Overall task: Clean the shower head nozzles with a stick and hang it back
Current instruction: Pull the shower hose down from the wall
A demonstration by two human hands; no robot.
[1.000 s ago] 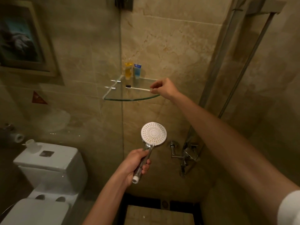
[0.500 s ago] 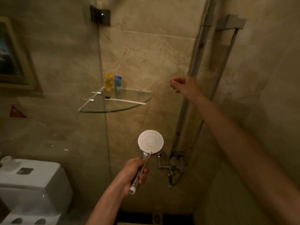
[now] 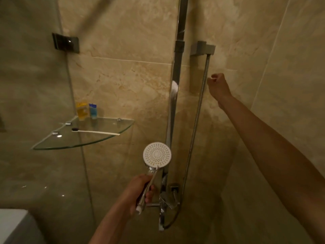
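Two hands are in view. The left hand [image 3: 140, 188] is wrapped around the chrome handle of one shower head [image 3: 157, 154], fingers clamped on it; the round white nozzle face is turned toward the camera, low and centre, in front of the vertical riser pipe [image 3: 175, 103]. The right hand [image 3: 217, 84] is raised near the wall, just beside the metal hose [image 3: 197, 120], fingers curled together in a loose fist, not touching the hose as far as can be seen; nothing is visible in it. One stick [image 3: 98, 132], white with a dark tip, lies flat on the single glass corner shelf [image 3: 58, 145]. Two small bottles stand at the shelf's back corner: one yellow bottle [image 3: 82, 110], one blue bottle [image 3: 93, 111], side by side. One wall bracket [image 3: 202, 48] sits above the hose. One mixer tap [image 3: 167, 201] is mounted below the shower head.
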